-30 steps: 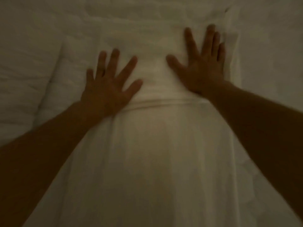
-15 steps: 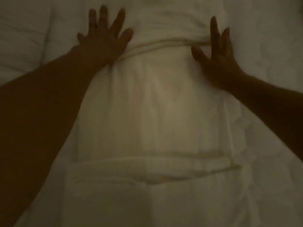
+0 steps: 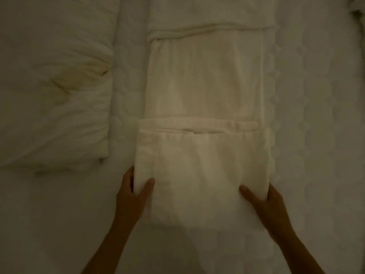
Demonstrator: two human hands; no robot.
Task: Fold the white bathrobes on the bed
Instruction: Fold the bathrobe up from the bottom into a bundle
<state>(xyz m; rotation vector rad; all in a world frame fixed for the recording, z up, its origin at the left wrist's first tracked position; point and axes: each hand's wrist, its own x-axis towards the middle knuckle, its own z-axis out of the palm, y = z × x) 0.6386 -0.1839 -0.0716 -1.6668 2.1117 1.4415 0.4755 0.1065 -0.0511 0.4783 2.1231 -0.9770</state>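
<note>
Both hands have been drawn back from the far band of the bathrobe (image 3: 203,86), where they were pressed flat, to its near end. The left hand (image 3: 134,192) and right hand (image 3: 264,202) are now each clamped round a side edge, thumb on top, the other fingers mostly hidden by the cloth. The bathrobe is laid as a long narrow strip on the bed (image 3: 316,115), just right of the pillow (image 3: 53,95). Folding the near end away over the strip is judged to be next. The strip's far end is cut off, and its layers are blurred by dim light.

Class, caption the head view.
On the bed, left hand and right hand grip the near end of a white bathrobe.
</note>
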